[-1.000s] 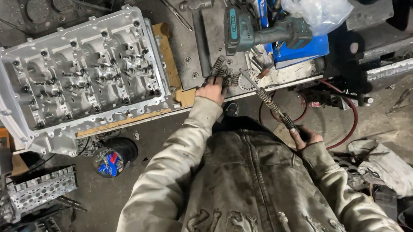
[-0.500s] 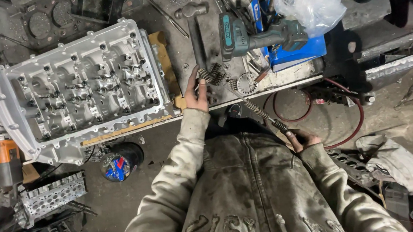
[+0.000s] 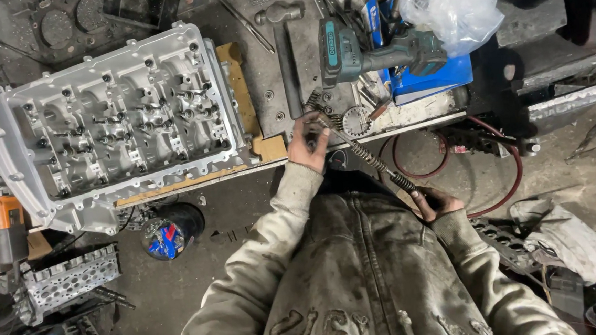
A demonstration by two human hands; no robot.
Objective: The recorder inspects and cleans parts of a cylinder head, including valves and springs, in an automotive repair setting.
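Greasy workbench (image 3: 265, 73) in a cluttered garage, concrete floor below strewn with parts. Left hand (image 3: 308, 140) sits at the front edge of the bench, fingers curled around the upper end of a long coiled spring-like rod (image 3: 362, 153), right next to a small toothed gear (image 3: 357, 120). Right hand (image 3: 434, 202) is down off the bench near the jacket, closed around the rod's lower end, so the rod runs diagonally between both fists. Big aluminium cylinder head (image 3: 116, 123) takes up the left part of the bench on wood strips. Teal cordless impact wrench (image 3: 367, 53) lies toward the back right, with a blue box (image 3: 431, 83) and a plastic bag (image 3: 453, 6) beside it, and a hammer (image 3: 284, 51) just left of it
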